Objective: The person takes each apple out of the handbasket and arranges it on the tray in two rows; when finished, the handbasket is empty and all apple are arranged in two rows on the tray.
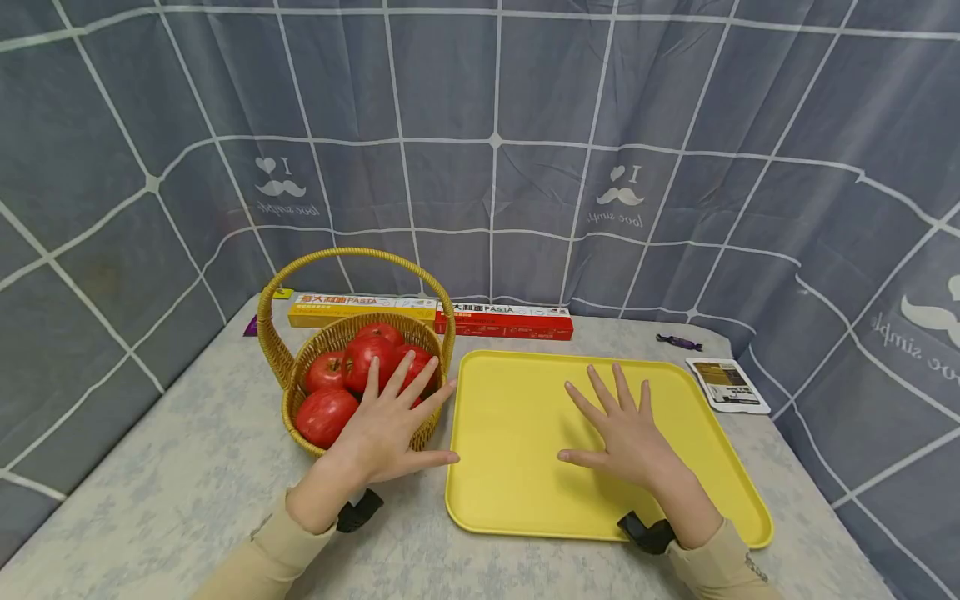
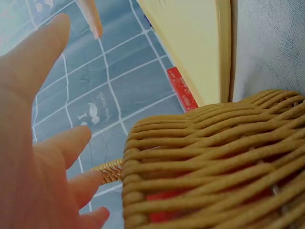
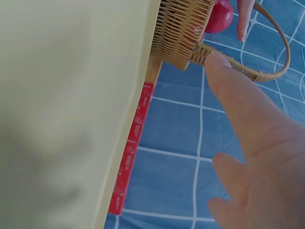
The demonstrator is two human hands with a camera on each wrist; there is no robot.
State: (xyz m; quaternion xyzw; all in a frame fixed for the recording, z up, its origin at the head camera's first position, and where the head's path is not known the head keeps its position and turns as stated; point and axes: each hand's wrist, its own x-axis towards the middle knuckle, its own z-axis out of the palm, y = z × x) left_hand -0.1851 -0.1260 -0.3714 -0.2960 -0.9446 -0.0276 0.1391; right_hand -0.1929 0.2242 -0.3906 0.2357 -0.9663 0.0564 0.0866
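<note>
With fingers spread, my left hand (image 1: 381, 429) is held over the near right side of a wicker basket (image 1: 425, 429), which carries a tall arched handle. Several red apples (image 1: 326, 417) fill the basket, some partly hidden behind the hand. My right hand (image 1: 626, 437), likewise spread and holding nothing, hovers above a yellow tray (image 1: 517, 492). In the left wrist view the basket's woven side (image 2: 214, 162) appears close beside the left hand's fingers. The right wrist view has the right hand (image 3: 257, 143) raised off the tray's surface (image 3: 57, 95).
Behind the basket lie a yellow pasta box (image 1: 315, 315) and a red pasta box (image 1: 506, 323), end to end. A purple-wrapped candy (image 1: 679, 342) and a white packet (image 1: 727, 385) are at the right. A grey checked curtain (image 1: 450, 100) encloses the table's back and sides.
</note>
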